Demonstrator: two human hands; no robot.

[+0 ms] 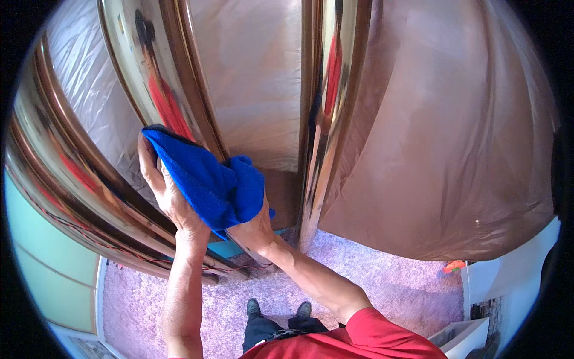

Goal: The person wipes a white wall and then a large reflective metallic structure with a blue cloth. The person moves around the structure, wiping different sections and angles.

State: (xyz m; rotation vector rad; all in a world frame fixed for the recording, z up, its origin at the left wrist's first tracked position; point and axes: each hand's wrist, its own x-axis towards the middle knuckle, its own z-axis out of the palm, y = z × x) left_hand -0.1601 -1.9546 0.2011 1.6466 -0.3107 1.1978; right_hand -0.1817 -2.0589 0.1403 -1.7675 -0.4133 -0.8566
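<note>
A blue cloth (202, 179) is spread between my two hands against a polished, gold-coloured metal column (166, 67). My left hand (168, 188) is at the cloth's left edge, with its fingers reaching up along the column's side and partly under the fabric. On the right, my right hand (253, 231) is mostly covered by the bunched end of the cloth, its fingers hidden. The column's shiny face mirrors a red shape above the cloth.
Another shiny column (329, 112) stands to the right, and more curve at the left with a twisted red and black wire (89, 235). Brown fabric (439, 148) hangs behind. Pink carpet (381, 278) lies below, with an orange object (454, 266) at the right.
</note>
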